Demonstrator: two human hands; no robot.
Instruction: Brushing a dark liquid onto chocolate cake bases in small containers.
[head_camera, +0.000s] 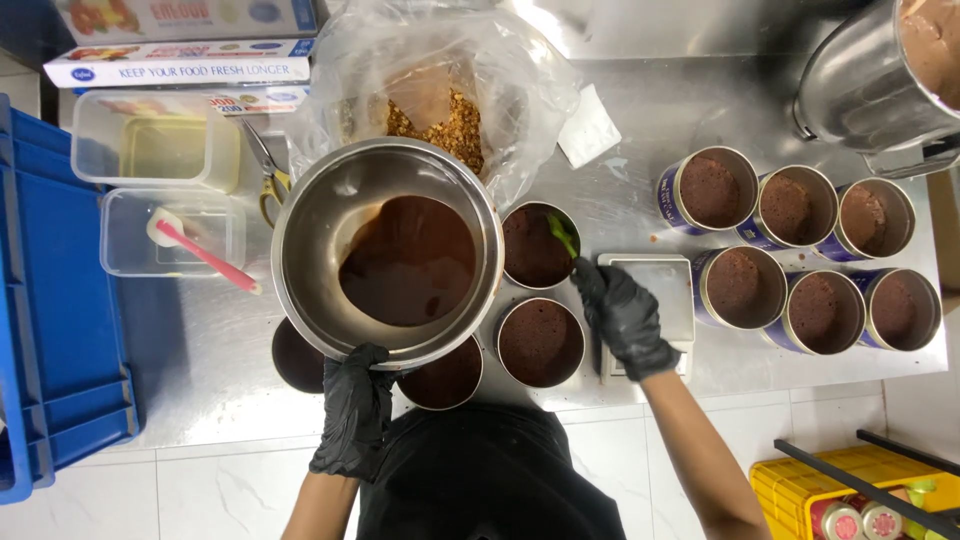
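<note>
The gloved left hand (352, 420) clamps the near rim of a steel mixing bowl (310, 250), held tilted over the round tins. It looks heavy with dark, runny batter (408, 262) and slick-walled, so the rim is the surest hold. The gloved right hand (622, 318) pinches a green spatula (562, 236) dipped into a filled tin (535, 250) beside a small scale (668, 285).

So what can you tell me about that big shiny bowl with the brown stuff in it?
The big metal bowl is round, silvery and shiny, like steel. It is tilted, so the smooth dark brown mixture pools toward its lower right side. The left hand, in a black glove, grips its near rim. It is held above the steel table, over several small round cups of brown filling. Behind it sits a clear plastic bag.
</note>
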